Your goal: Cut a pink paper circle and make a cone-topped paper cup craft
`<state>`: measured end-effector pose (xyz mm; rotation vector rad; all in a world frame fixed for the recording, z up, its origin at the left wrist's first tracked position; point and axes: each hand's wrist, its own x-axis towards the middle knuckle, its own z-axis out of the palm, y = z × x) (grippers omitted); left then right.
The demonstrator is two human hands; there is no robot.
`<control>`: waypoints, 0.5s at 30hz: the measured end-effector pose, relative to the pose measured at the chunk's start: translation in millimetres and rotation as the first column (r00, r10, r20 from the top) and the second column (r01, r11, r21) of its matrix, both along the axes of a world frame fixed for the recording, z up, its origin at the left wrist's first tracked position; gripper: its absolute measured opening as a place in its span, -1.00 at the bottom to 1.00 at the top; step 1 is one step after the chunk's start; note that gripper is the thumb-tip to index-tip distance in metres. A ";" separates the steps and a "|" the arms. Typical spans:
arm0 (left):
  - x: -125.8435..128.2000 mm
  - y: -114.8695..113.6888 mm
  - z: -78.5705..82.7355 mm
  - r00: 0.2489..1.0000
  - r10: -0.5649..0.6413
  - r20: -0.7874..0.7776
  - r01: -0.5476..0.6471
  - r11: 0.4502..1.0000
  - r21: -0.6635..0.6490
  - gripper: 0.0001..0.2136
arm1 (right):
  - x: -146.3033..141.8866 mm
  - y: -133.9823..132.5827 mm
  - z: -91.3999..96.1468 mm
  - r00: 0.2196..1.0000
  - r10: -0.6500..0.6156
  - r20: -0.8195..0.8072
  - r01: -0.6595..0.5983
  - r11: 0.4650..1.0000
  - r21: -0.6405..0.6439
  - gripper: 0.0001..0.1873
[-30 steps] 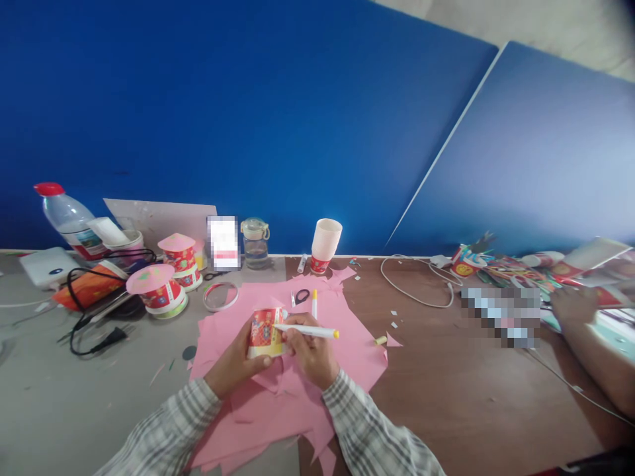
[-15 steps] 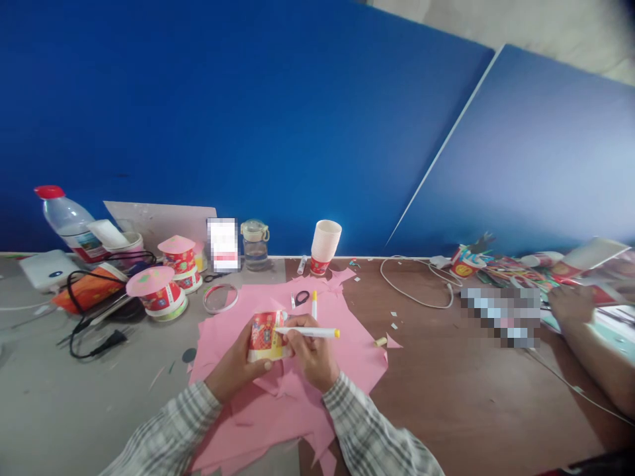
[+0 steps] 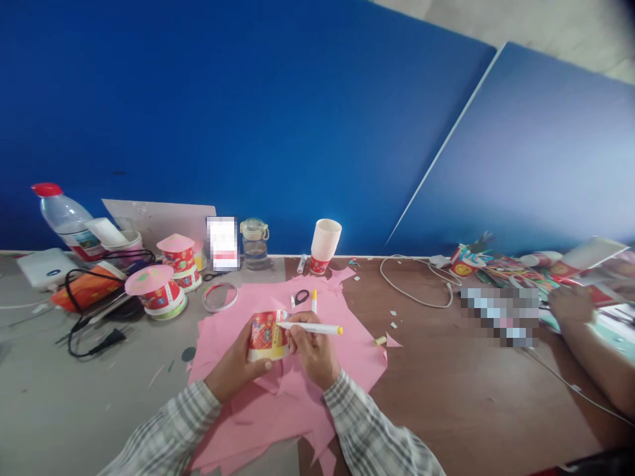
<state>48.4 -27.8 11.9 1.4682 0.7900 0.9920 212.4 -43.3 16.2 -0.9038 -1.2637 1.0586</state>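
My left hand (image 3: 237,369) is wrapped round a red and yellow printed paper cup (image 3: 265,336), held above the pink paper (image 3: 258,433). Between the fingers of my right hand (image 3: 315,354) is a white marker (image 3: 317,328) with a yellow end. Its left tip meets the cup's side near the upper right. On the paper just beyond my hands lie scissors (image 3: 299,297) with dark handles and a yellow marker cap or second marker (image 3: 314,302). A roll of clear tape (image 3: 220,297) rests at the paper's upper left edge.
Pink-roofed cup models (image 3: 155,291), a black cable (image 3: 104,342) and a plastic bottle (image 3: 67,221) crowd the left. At the back stand a water jar (image 3: 254,244) and stacked paper cups (image 3: 326,243). Another person's hand (image 3: 573,309) is at the far right, near a white cable (image 3: 421,301).
The marker in my right hand has shifted slightly right and up along the cup's side. My left hand keeps its hold on the cup.
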 end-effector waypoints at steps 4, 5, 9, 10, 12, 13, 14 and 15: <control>0.3 0.5 -0.4 1.000 0.003 -0.002 -0.003 1.000 0.008 -0.30 | 0.0 0.8 1.3 1.000 0.005 -0.016 -0.005 1.000 -0.011 -0.80; 0.3 0.6 -0.4 1.000 0.000 -0.001 0.000 1.000 0.008 -0.30 | 0.1 1.0 1.3 1.000 0.004 -0.020 -0.004 1.000 -0.013 -0.79; -0.2 0.7 -0.5 1.000 -0.011 -0.002 0.011 1.000 0.007 -0.31 | 0.5 1.6 0.3 1.000 0.004 -0.029 -0.004 1.000 -0.017 -0.77; -0.3 0.7 -0.5 1.000 -0.009 -0.003 0.009 1.000 0.005 -0.31 | 0.5 1.6 -0.1 1.000 0.003 -0.031 -0.004 1.000 -0.018 -0.77; -0.3 0.5 -0.3 1.000 -0.008 -0.002 0.008 1.000 0.000 -0.31 | 0.3 1.4 -1.1 0.999 0.000 -0.037 -0.001 1.000 -0.018 -0.77; -0.2 0.4 0.0 1.000 -0.008 -0.004 0.008 1.000 -0.001 -0.31 | 0.2 1.3 -1.5 0.999 -0.001 -0.038 0.001 1.000 -0.017 -0.77; -0.1 0.3 0.4 1.000 -0.007 -0.009 0.007 1.000 -0.001 -0.32 | 0.1 1.1 -1.8 0.999 0.000 -0.036 0.000 1.000 -0.015 -0.77; 0.1 0.1 0.9 1.000 -0.006 -0.014 0.006 1.000 0.000 -0.32 | 0.0 0.9 -2.1 1.000 0.001 -0.031 -0.002 1.000 -0.012 -0.77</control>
